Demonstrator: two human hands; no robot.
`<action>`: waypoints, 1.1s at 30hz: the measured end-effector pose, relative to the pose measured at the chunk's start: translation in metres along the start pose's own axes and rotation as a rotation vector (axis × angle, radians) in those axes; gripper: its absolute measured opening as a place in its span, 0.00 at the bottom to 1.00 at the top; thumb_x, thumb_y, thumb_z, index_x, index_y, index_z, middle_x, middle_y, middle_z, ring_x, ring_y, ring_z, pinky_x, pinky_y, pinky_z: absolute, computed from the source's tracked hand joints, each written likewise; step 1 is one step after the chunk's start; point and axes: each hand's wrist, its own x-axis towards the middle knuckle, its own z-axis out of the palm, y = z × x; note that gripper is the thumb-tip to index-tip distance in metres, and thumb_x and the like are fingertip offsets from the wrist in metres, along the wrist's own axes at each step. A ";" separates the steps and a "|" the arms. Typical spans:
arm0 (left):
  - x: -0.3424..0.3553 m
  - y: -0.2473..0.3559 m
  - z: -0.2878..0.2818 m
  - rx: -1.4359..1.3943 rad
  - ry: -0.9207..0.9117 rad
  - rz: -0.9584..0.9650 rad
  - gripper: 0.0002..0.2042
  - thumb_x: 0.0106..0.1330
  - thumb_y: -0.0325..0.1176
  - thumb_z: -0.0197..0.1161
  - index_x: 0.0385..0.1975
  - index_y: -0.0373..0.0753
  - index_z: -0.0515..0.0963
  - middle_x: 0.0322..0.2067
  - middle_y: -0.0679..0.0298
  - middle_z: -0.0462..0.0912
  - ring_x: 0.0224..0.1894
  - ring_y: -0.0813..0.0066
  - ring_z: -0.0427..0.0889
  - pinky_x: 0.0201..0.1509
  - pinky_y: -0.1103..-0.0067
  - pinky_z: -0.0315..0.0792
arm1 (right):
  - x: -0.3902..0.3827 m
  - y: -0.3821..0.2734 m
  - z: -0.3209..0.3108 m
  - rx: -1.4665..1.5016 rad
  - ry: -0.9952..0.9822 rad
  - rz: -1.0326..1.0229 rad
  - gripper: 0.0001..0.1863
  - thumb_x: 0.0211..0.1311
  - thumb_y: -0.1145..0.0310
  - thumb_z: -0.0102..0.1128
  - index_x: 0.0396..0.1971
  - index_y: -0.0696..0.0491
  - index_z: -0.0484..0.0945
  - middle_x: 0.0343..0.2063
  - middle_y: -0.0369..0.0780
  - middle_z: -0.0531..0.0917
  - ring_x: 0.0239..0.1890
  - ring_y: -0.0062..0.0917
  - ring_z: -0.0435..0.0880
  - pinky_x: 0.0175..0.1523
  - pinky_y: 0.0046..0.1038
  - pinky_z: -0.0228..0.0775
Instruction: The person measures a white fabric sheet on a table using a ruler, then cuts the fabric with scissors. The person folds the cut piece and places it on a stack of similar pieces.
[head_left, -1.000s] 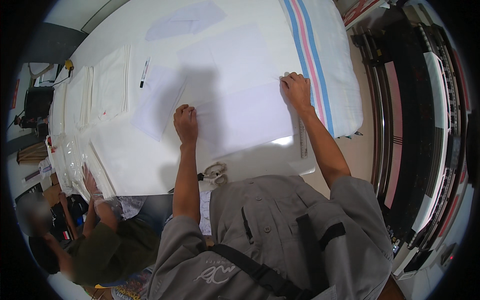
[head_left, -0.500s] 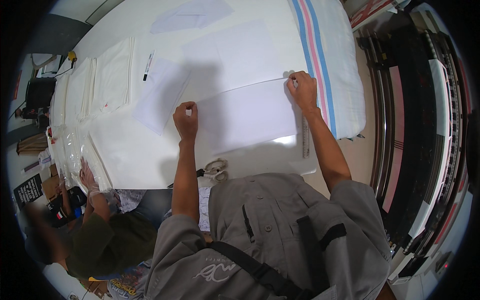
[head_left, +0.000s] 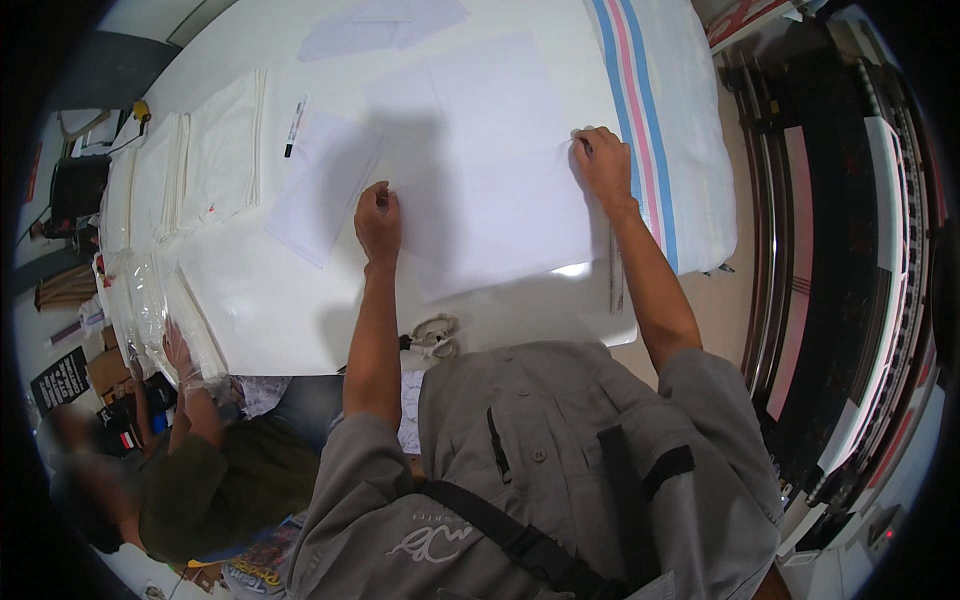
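A thin white sheet [head_left: 505, 225], perhaps fabric, lies across the table in front of me. At its left corner, my left hand [head_left: 377, 225] pinches the edge with thumb and fingers together. My right hand [head_left: 605, 172] grips the right end of the same edge, close to a striped white bundle [head_left: 690, 150]. Under my right forearm lies a ruler [head_left: 616, 275], partly hidden. Scissors with pale handles [head_left: 436, 335] rest at the near table edge, by my left forearm. Left of my left hand are another thin white sheet [head_left: 318, 190] and a marker [head_left: 296, 128].
Stacks of folded white cloth [head_left: 222, 145] and plastic-wrapped packs [head_left: 150, 300] line the table's left side. A co-worker [head_left: 220, 475] at lower left has a hand on the packs. More thin sheets [head_left: 380, 25] lie at the far side. A long dark machine [head_left: 840, 250] stands on the right.
Both my hands have moved a little farther from me, carrying the held edge of the sheet with them. The pinch of each hand looks the same.
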 end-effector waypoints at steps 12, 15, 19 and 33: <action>-0.091 0.048 0.030 0.319 -0.185 0.547 0.25 0.75 0.40 0.61 0.69 0.41 0.72 0.73 0.55 0.68 0.78 0.48 0.60 0.79 0.49 0.54 | -0.171 0.009 -0.069 0.157 0.068 0.413 0.15 0.71 0.69 0.65 0.52 0.60 0.84 0.44 0.48 0.85 0.44 0.38 0.85 0.52 0.35 0.77; -0.106 0.058 0.034 0.399 -0.310 0.506 0.30 0.78 0.48 0.57 0.76 0.42 0.66 0.79 0.56 0.58 0.82 0.46 0.52 0.81 0.42 0.46 | -0.218 -0.007 -0.087 0.105 -0.003 0.473 0.18 0.68 0.68 0.68 0.54 0.60 0.83 0.45 0.48 0.83 0.46 0.39 0.83 0.54 0.37 0.76; -0.114 0.044 0.045 0.470 -0.322 0.491 0.33 0.80 0.53 0.53 0.78 0.42 0.61 0.81 0.56 0.54 0.83 0.45 0.47 0.81 0.37 0.39 | -0.256 -0.019 -0.088 -0.008 -0.024 0.430 0.23 0.64 0.67 0.72 0.57 0.58 0.82 0.46 0.47 0.82 0.48 0.41 0.82 0.55 0.39 0.76; -0.156 0.076 0.044 0.320 -0.478 0.730 0.30 0.79 0.49 0.56 0.75 0.39 0.67 0.79 0.54 0.59 0.82 0.47 0.51 0.80 0.37 0.43 | -0.246 -0.042 -0.080 -0.136 -0.076 0.635 0.19 0.61 0.66 0.67 0.51 0.57 0.82 0.46 0.50 0.84 0.52 0.48 0.84 0.57 0.47 0.78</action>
